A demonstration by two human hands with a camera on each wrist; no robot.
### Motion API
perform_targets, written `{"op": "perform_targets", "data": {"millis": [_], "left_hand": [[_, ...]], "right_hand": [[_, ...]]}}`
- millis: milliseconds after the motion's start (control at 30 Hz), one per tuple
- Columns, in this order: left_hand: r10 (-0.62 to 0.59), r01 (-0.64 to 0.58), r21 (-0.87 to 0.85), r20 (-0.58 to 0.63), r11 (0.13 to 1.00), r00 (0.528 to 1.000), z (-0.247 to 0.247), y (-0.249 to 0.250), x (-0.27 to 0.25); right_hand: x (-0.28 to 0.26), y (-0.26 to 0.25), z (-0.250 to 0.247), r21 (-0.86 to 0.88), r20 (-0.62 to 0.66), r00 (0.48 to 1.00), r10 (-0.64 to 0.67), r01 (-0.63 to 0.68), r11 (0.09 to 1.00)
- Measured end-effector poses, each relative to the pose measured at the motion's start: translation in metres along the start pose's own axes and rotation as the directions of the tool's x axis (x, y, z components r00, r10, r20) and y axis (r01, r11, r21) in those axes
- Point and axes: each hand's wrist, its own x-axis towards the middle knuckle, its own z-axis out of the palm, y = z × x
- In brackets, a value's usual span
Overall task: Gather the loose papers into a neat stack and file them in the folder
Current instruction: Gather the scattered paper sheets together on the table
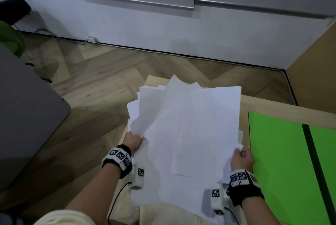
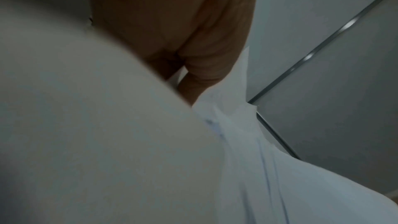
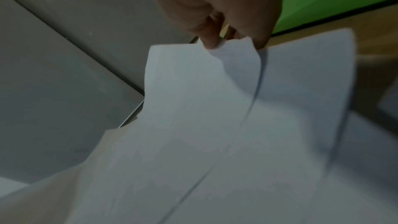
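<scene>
A ragged bundle of white papers (image 1: 187, 126) is lifted off the light wooden table (image 1: 272, 108), its sheets fanned and skewed at the top. My left hand (image 1: 133, 140) grips the bundle's left edge. My right hand (image 1: 242, 156) pinches its right edge between thumb and fingers. In the left wrist view the papers (image 2: 247, 151) bunch below my left hand's fingers (image 2: 200, 74). In the right wrist view my right hand (image 3: 232, 40) pinches the papers (image 3: 226, 117) at a curled edge. An open green folder (image 1: 283, 161) lies flat on the table to the right.
A grey upholstered seat (image 1: 27, 112) stands at the left over a herringbone wood floor (image 1: 109, 72). A white wall with grey panels (image 1: 145, 15) runs behind. A wooden panel (image 1: 314, 72) rises at the right. A cable runs along the skirting.
</scene>
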Motion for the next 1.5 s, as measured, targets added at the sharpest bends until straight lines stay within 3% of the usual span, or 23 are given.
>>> {"op": "perform_targets", "data": {"millis": [167, 300, 467, 567, 633, 733, 800, 867, 900, 933, 967, 1033, 1067, 1100, 1300, 1500], "left_hand": [[-0.058, 0.053, 0.044, 0.108, 0.998, 0.992, -0.004, -0.010, 0.000], [-0.023, 0.025, -0.012, 0.147, 1.000, 0.989, 0.001, -0.009, -0.007], [-0.058, 0.088, -0.249, 0.125, 0.964, 0.990, 0.002, -0.004, -0.002], [-0.016, 0.045, -0.179, 0.163, 0.983, 0.987, 0.005, -0.003, 0.000], [0.019, -0.009, -0.049, 0.210, 0.999, 0.977, 0.007, -0.004, -0.006], [0.046, -0.045, -0.010, 0.220, 0.999, 0.974, 0.006, -0.009, -0.006], [0.045, -0.036, -0.043, 0.229, 0.998, 0.972, 0.003, -0.015, 0.001], [0.018, -0.014, -0.020, 0.245, 1.000, 0.969, 0.002, -0.022, 0.004], [0.023, -0.018, -0.022, 0.242, 1.000, 0.970, 0.003, -0.023, 0.002], [0.029, -0.024, -0.026, 0.233, 0.999, 0.972, 0.004, -0.021, -0.003], [0.030, -0.026, -0.023, 0.208, 0.999, 0.978, 0.006, -0.021, -0.007], [0.035, -0.033, -0.019, 0.167, 0.999, 0.985, 0.012, -0.023, -0.009], [0.042, -0.039, -0.019, 0.152, 0.999, 0.988, 0.014, -0.023, -0.011], [0.062, -0.060, -0.018, 0.139, 0.998, 0.988, 0.017, -0.022, -0.013], [0.116, -0.103, -0.080, 0.173, 0.991, 0.978, 0.021, -0.022, -0.020], [0.043, 0.002, -0.194, 0.229, 0.981, 0.972, 0.011, -0.024, -0.004]], "right_hand": [[-0.016, -0.003, 0.009, -0.075, 0.142, 0.988, -0.056, 0.067, 0.995], [-0.015, -0.001, 0.007, -0.035, 0.030, 0.999, -0.014, 0.015, 0.999], [-0.013, 0.004, 0.003, -0.104, 0.276, 0.959, 0.067, -0.039, 0.994], [-0.011, -0.001, 0.006, -0.071, 0.369, 0.921, 0.126, -0.108, 0.992], [-0.012, -0.001, 0.009, -0.133, 0.416, 0.906, 0.077, -0.023, 0.991], [-0.008, 0.002, 0.006, -0.310, 0.440, 0.898, 0.016, 0.135, 0.941], [-0.003, 0.007, -0.003, -0.423, 0.569, 0.817, 0.093, 0.193, 0.885], [-0.005, 0.008, -0.011, -0.562, 0.739, 0.616, 0.274, 0.338, 0.755], [-0.004, 0.010, -0.013, -0.593, 0.751, 0.573, 0.329, 0.366, 0.717], [-0.005, 0.009, -0.013, -0.588, 0.747, 0.581, 0.323, 0.351, 0.729], [-0.007, 0.007, -0.012, -0.555, 0.723, 0.637, 0.267, 0.305, 0.774], [-0.010, 0.004, -0.006, -0.478, 0.526, 0.842, 0.118, 0.178, 0.860], [-0.014, 0.001, -0.002, -0.444, 0.432, 0.898, 0.081, 0.134, 0.886], [-0.021, 0.000, 0.002, -0.417, 0.385, 0.921, 0.066, 0.110, 0.902], [-0.053, 0.008, 0.024, -0.261, 0.442, 0.896, 0.040, 0.085, 0.962], [-0.042, 0.003, 0.020, -0.401, 0.703, 0.709, 0.056, 0.329, 0.855]]}}
